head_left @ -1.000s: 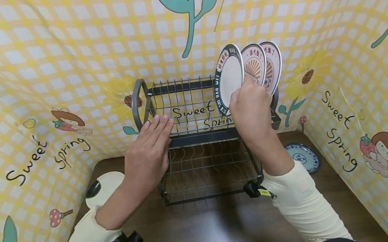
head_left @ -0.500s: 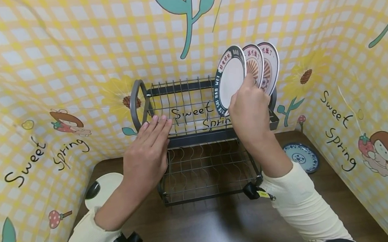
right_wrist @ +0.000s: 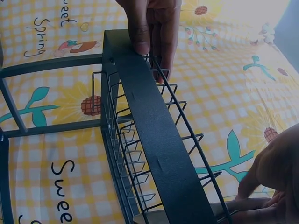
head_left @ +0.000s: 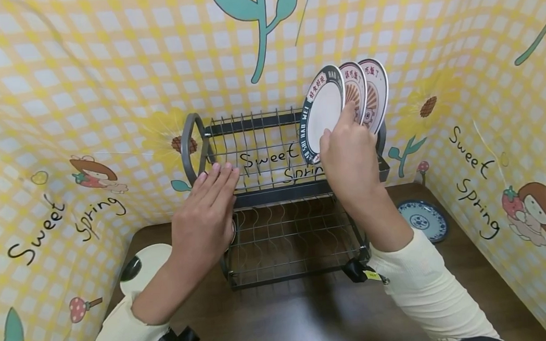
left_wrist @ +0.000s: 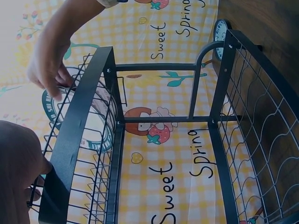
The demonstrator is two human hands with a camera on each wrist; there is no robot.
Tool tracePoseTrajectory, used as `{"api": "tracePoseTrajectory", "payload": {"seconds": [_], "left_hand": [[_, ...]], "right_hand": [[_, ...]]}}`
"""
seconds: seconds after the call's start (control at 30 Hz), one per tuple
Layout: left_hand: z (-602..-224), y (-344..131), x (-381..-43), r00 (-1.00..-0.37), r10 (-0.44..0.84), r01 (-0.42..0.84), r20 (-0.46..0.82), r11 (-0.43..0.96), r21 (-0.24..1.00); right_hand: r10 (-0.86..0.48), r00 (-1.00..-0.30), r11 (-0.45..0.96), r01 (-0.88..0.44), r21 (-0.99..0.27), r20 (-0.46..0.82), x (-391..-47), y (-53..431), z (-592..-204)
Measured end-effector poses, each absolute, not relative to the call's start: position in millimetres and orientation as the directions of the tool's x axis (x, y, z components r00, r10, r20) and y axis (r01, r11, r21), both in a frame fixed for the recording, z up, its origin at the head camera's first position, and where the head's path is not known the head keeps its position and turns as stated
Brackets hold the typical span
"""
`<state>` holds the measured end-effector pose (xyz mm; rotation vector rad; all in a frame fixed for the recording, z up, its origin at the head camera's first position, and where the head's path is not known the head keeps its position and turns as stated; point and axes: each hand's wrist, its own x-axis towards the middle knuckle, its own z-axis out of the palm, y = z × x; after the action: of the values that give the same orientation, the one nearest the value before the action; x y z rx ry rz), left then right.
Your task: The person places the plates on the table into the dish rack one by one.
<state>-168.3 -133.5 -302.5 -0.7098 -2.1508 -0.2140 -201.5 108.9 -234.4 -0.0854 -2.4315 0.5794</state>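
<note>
A black two-tier wire dish rack [head_left: 283, 192] stands on the table. My right hand [head_left: 349, 158] pinches a white plate [head_left: 327, 102] with a dark green lettered rim, which leans upright at the top tier's right end. Its index finger lies between this plate and a second plate [head_left: 354, 76] with a fan-like pattern. A similar third plate [head_left: 376, 83] stands to the right of that. My left hand [head_left: 203, 221] grips the top tier's left front corner; in the right wrist view its thumb [right_wrist: 142, 44] presses the front bar, with fingers behind it.
A white plate [head_left: 154, 264] with a black oval lies left of the rack, partly behind my left forearm. At the right lies a blue-and-white patterned plate [head_left: 423, 221]. Yellow checked cloth [head_left: 108, 86] walls in the dark wooden table [head_left: 272, 316] at back and sides.
The green-rimmed plate has tilted slightly right, closer to the two fan-patterned plates, with my right hand on it. My left hand stays on the rack. The head view has shifted slightly.
</note>
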Motion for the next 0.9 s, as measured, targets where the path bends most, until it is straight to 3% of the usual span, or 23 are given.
{"api": "tracePoseTrajectory", "payload": {"seconds": [0.23,0.33,0.43,0.53,0.7,0.9], "left_hand": [[-304,-134,-168,-0.491,0.430,0.559,0.758,0.822,-0.104],[-306,-134,-168,-0.492,0.435,0.561,0.754,0.821,-0.107],[-306,-133,-168,-0.486,0.440,0.569,0.755,0.815,-0.109],[-306,-132,-168,-0.485,0.455,0.575,0.746,0.809,-0.120],[-306,-133,-168,-0.477,0.472,0.580,0.741,0.803,-0.139],[-306,-134,-168,-0.464,0.446,0.574,0.765,0.809,-0.124]], "right_hand": [[0.175,-0.802,0.867,-0.149,-0.475,0.571,-188,113,-241],[0.146,-0.717,0.846,-0.267,-0.462,0.681,-177,123,-249],[0.098,-0.582,0.825,-0.406,-0.393,0.807,-169,143,-261],[0.076,-0.490,0.835,-0.445,-0.324,0.868,-165,171,-273],[0.051,-0.551,0.850,-0.414,-0.326,0.833,-168,214,-291],[-0.103,-0.597,0.830,-0.493,-0.262,0.796,-173,234,-310]]}}
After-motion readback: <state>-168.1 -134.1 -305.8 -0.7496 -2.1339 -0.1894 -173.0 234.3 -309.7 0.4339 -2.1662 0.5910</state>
